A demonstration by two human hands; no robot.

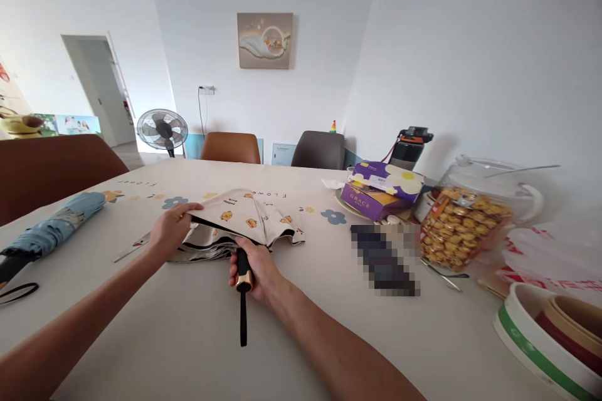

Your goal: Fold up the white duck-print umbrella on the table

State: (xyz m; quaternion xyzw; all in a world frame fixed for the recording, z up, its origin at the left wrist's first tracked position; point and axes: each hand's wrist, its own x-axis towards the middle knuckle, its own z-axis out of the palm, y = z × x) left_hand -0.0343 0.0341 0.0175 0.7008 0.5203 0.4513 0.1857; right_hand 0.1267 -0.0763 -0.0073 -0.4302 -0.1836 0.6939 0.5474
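Observation:
A cream folding umbrella [249,213] with small yellow prints lies loosely collapsed on the table [188,326]. My right hand [256,269] grips its black handle, whose gold-ringed end and black wrist strap [243,319] point toward me. My left hand [172,229] pinches the left edge of the canopy fabric, lifting it slightly off the tablecloth.
A folded blue umbrella [51,232] lies at the far left. To the right stand a purple box [380,191], a bag of snacks [458,229], a glass jar [498,191], a dark bottle [408,147], stacked bowls [555,332]. Chairs [230,147] line the far side; a fan [162,130] stands behind.

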